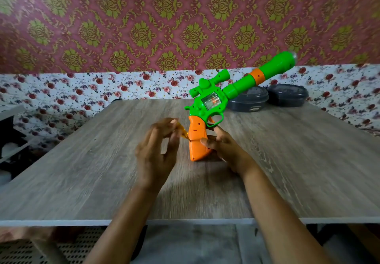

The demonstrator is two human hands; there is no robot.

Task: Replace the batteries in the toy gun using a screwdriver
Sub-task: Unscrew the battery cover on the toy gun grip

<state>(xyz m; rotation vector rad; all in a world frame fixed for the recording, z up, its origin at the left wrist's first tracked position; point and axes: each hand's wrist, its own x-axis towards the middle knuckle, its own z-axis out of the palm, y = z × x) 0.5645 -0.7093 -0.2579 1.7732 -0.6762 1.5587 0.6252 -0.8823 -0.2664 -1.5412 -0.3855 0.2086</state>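
**Item, one:** green plastic toy gun (213,99) with an orange butt (197,142). It stands on that butt on the grey wood-grain worktop (82,181), with the barrel tilted up and away past the right grip.

**Right grip (226,148), one:** we close it round the butt from the side, thumb on the near face, steadying the toy gun.

**Left grip (158,146), one:** at its fingertips we pinch a small screwdriver (183,131) with a translucent yellow-orange handle. Blur hides the exact finger placement. The tip reaches from the left grip to the butt's edge, just beside the right grip's thumb, seemingly at a screw.

**Step in hand, as we judge it:** loosening the battery-cover screw. To do it well, we hold the blade square in the screw head and press inward while turning. The right grip braces against that push so the butt does not skid.

**Also counted:** two dark grey round lidded containers (248,101), side by side, well beyond the right grip. Batteries in view: none.
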